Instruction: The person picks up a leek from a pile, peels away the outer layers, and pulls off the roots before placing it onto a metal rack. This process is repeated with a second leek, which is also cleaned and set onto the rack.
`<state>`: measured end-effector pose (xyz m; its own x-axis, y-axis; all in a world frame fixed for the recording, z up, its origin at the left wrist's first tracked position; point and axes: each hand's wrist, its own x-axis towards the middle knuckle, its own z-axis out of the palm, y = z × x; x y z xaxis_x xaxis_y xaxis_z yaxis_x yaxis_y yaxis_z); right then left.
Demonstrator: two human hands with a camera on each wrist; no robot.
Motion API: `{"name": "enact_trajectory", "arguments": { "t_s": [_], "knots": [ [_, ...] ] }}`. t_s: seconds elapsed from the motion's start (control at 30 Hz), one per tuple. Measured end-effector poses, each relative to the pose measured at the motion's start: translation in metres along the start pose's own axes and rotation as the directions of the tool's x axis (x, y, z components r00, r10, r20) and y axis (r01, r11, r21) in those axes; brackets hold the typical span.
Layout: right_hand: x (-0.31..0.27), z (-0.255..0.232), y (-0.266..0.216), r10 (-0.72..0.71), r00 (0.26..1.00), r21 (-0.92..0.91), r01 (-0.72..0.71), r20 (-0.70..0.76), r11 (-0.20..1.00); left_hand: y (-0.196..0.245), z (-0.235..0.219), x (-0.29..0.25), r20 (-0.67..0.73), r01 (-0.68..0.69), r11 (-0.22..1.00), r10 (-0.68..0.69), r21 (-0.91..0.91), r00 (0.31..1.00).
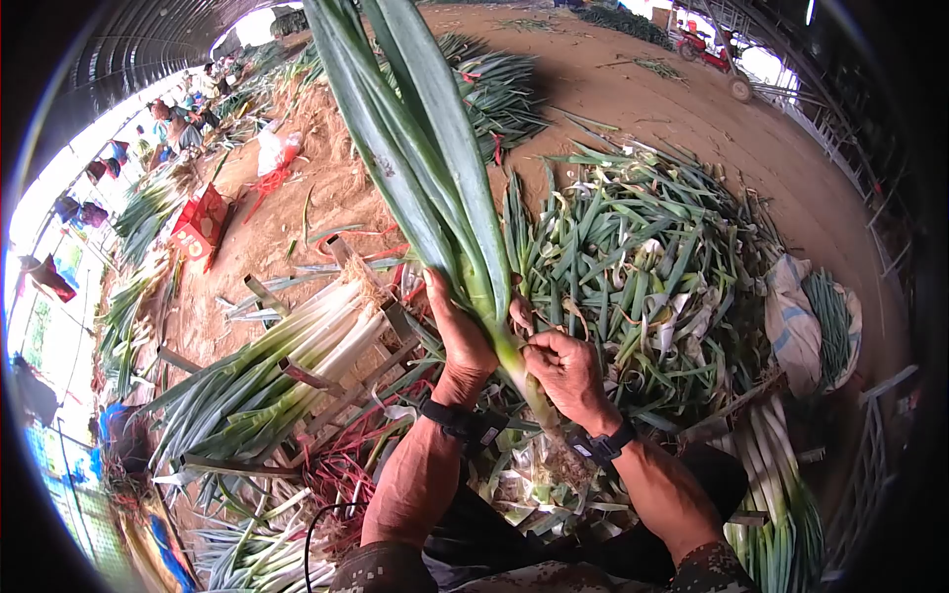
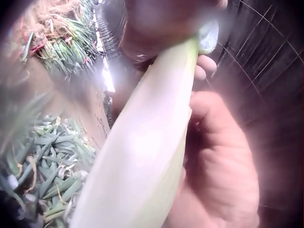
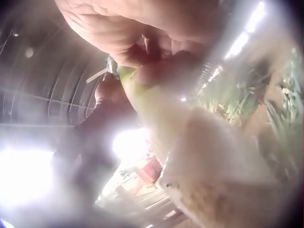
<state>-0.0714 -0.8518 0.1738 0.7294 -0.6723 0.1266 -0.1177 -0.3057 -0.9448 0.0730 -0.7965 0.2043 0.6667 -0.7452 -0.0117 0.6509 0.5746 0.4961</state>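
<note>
A large green onion stalk (image 1: 514,358) slants across the middle of the head view, its broad leaves upward and its rooty end low between the forearms. Around the stalk where the leaves part, the left hand (image 1: 463,336) curls its fingers. Just below, the right hand (image 1: 568,374) pinches at the side of the stalk with curled fingers. In the left wrist view the pale shaft (image 2: 142,142) fills the centre, with a hand (image 2: 218,166) behind it. The right wrist view shows curled fingers (image 3: 142,38) against the stalk's green part; its lower end is blurred.
A pile of leaf trimmings (image 1: 643,267) lies at the right, beside a white sack (image 1: 794,316). Trimmed onions (image 1: 297,346) rest on a rack at the left. Red ties (image 1: 341,474) hang near the left forearm. A red box (image 1: 201,225) stands farther back.
</note>
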Motion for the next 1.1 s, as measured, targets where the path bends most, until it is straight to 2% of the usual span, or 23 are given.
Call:
{"name": "enact_trajectory", "arguments": {
  "t_s": [0.03,0.07,0.1,0.17,0.2,0.27,0.37,0.4,0.5,0.57,0.6,0.63,0.7,0.73,0.83,0.87,0.9,0.97,1.0,1.07,1.1],
  "knots": [
    [-0.002,-0.001,0.002,0.002,1.000,-0.040,-0.003,-0.021,0.999,0.000,-0.003,-0.001,0.041,0.026,1.000,-0.027,0.014,0.999],
    [-0.003,-0.002,0.017,-0.054,0.997,-0.034,0.052,-0.053,0.998,0.000,-0.008,-0.001,0.085,0.053,0.998,-0.056,0.031,0.995],
    [-0.005,-0.002,0.039,-0.155,0.981,-0.108,0.142,-0.120,0.984,0.000,-0.010,0.002,0.133,0.077,0.996,-0.083,0.048,0.988],
    [-0.016,-0.019,0.070,0.142,0.989,0.054,-0.140,-0.045,0.989,0.007,-0.020,0.007,0.245,0.055,0.995,-0.074,0.083,0.967],
    [-0.020,-0.024,0.083,0.227,0.972,0.097,-0.221,-0.060,0.971,0.011,-0.008,0.002,0.136,0.046,0.999,-0.048,0.016,0.990],
    [-0.029,-0.034,0.108,0.344,0.937,0.171,-0.330,-0.056,0.928,0.013,-0.007,0.003,0.106,-0.033,0.998,0.027,0.060,0.994],
    [-0.024,-0.041,0.098,0.105,0.993,-0.162,-0.113,-0.057,0.980,0.014,-0.002,0.002,-0.010,-0.104,0.992,0.105,0.071,0.994],
    [-0.020,-0.037,0.102,0.090,0.995,0.040,-0.089,-0.032,0.995,0.017,-0.002,0.004,0.051,-0.101,0.993,0.098,0.062,0.994],
    [-0.016,-0.034,0.042,-0.229,0.970,-0.044,0.226,-0.076,0.973,0.020,-0.005,0.005,0.098,-0.068,0.992,0.058,0.106,0.993],
    [-0.019,-0.032,0.010,-0.223,0.961,-0.051,0.234,0.163,0.971,0.018,-0.009,0.008,0.059,-0.072,0.991,0.066,0.111,0.996],
    [-0.015,-0.026,0.015,-0.453,0.876,-0.174,0.478,0.164,0.861,0.018,-0.009,0.009,0.041,-0.071,0.991,0.067,0.114,0.997],
    [-0.016,-0.027,0.019,-0.352,0.895,-0.211,0.413,0.273,0.886,0.018,-0.009,0.009,0.075,-0.057,0.993,0.049,0.104,0.996],
    [-0.020,-0.030,0.023,-0.128,0.877,-0.302,0.291,0.463,0.908,0.021,-0.010,0.010,0.144,-0.026,0.996,0.014,0.088,0.989],
    [-0.028,-0.029,0.018,-0.239,0.896,-0.315,0.365,0.374,0.876,0.023,-0.012,0.011,0.151,-0.042,0.993,0.025,0.112,0.988],
    [-0.045,-0.029,0.044,-0.472,0.841,-0.285,0.536,0.265,0.795,0.030,-0.018,0.012,0.088,-0.070,0.993,0.062,0.099,0.994],
    [-0.053,-0.033,0.047,-0.396,0.884,-0.310,0.460,0.248,0.832,0.035,-0.018,0.011,0.092,-0.070,0.995,0.064,0.072,0.994],
    [-0.066,-0.040,0.064,-0.329,0.893,-0.404,0.435,0.306,0.805,0.044,-0.011,0.013,-0.060,-0.138,0.986,0.144,0.092,0.988],
    [-0.096,-0.056,0.120,-0.175,0.905,-0.581,0.387,0.387,0.716,0.065,-0.032,0.021,-0.043,-0.183,0.968,0.193,0.170,0.980],
    [-0.109,-0.061,0.140,-0.048,0.931,-0.613,0.276,0.362,0.741,0.069,-0.038,0.020,0.030,-0.215,0.962,0.213,0.166,0.977],
    [-0.128,-0.071,0.172,0.212,0.927,-0.664,0.052,0.310,0.746,0.063,-0.032,0.011,-0.068,-0.222,0.951,0.242,0.216,0.968],
    [-0.130,-0.074,0.183,0.175,0.919,-0.700,0.136,0.353,0.701,0.059,-0.026,0.009,-0.115,-0.221,0.939,0.258,0.262,0.959]
  ]
}}
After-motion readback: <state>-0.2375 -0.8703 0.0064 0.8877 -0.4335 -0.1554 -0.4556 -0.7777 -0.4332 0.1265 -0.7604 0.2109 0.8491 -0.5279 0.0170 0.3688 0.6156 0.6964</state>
